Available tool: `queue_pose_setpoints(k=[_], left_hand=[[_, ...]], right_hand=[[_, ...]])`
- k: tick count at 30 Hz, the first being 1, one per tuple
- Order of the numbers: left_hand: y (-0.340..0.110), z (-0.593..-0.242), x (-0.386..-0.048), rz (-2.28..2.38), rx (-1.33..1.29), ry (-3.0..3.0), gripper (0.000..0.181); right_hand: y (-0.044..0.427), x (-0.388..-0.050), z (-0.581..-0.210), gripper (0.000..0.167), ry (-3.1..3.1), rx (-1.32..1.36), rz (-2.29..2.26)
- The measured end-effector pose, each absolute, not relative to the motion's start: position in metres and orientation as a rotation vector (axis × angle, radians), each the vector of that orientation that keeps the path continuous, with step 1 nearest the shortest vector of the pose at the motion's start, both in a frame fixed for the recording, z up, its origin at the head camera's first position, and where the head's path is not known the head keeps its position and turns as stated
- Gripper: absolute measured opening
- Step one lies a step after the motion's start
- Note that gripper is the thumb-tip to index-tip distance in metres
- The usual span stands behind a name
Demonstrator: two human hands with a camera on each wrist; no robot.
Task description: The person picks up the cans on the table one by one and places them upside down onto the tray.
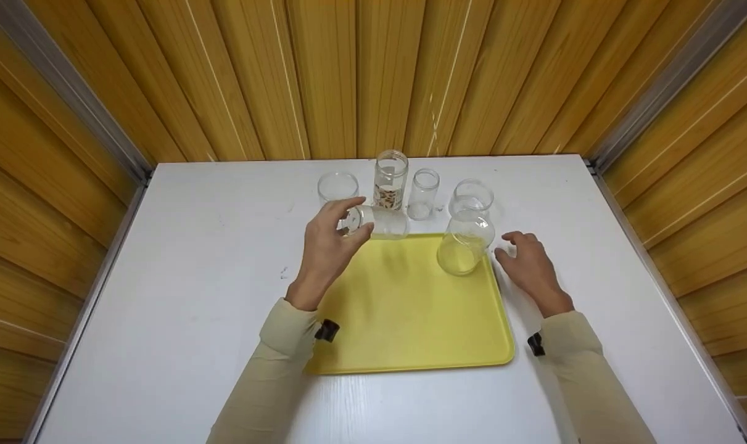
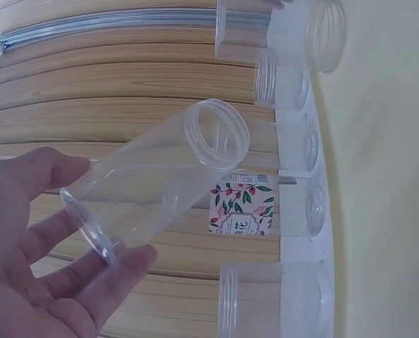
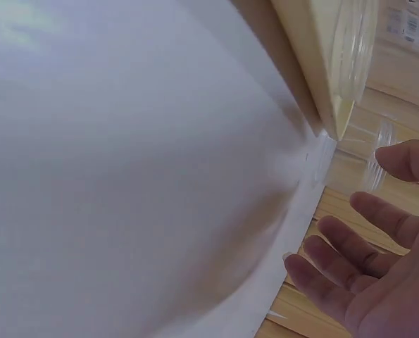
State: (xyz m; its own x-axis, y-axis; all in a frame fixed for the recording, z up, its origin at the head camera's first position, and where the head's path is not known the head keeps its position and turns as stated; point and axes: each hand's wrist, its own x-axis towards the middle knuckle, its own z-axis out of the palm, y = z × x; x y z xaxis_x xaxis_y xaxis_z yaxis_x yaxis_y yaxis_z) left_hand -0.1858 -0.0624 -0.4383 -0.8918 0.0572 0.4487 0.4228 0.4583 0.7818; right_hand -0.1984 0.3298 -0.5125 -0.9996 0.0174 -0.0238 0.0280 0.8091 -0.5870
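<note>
My left hand [image 1: 331, 243] grips a clear jar [image 1: 385, 222] round its base, thumb on one side and fingers on the other. The jar is tipped over in the air above the tray's back edge, its threaded mouth [image 2: 220, 134] pointing away from the palm. Another clear jar [image 1: 462, 250] stands on the yellow tray [image 1: 410, 308] at its back right corner, threaded rim [image 3: 357, 49] down against the tray. Just right of it hovers my right hand [image 1: 529, 268], fingers loosely bent and apart, holding nothing.
Behind the tray stand several clear jars: one at left [image 1: 338, 185], a tall one with a floral label [image 1: 390, 182], a slim one [image 1: 424, 196] and one at right [image 1: 473, 192]. Wood-patterned panels [image 1: 324, 80] enclose the white table [image 1: 182, 277] at back and sides.
</note>
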Motion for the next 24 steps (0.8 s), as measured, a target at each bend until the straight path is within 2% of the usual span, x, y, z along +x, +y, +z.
queue_pose_setpoints(k=[17, 24], left_hand=[[-0.071, -0.434, -0.186, -1.223, -0.412, -2.456, 0.041], [-0.074, -0.433, -0.187, -1.182, -0.397, -2.516, 0.04]], right_hand=[[0.326, -0.195, -0.525, 0.048, 2.97, -0.034, -0.768], [0.323, -0.193, -0.529, 0.043, 3.019, -0.103, -0.656]])
